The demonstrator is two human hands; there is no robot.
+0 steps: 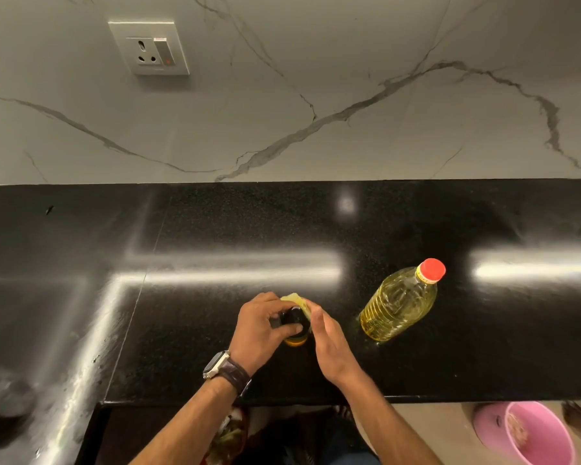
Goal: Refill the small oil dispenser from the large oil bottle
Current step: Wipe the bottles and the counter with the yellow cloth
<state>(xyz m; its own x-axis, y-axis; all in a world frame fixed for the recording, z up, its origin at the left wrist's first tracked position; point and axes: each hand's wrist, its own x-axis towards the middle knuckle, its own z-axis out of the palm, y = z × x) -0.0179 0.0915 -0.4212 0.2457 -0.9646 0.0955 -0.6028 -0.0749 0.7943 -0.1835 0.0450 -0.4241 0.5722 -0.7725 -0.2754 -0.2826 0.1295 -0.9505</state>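
Note:
The small oil dispenser stands on the black counter near its front edge, with a black top and amber oil low in its glass body. My left hand is curled over its black top, thumb and fingers around the cap. My right hand is against the dispenser's right side and presses a yellow cloth to it. The large oil bottle stands upright to the right, apart from both hands, full of yellow oil with its red cap on.
The black granite counter runs wide to the left and behind, meeting a marble wall with a power socket. A pink bucket sits on the floor below the counter's front edge at the right.

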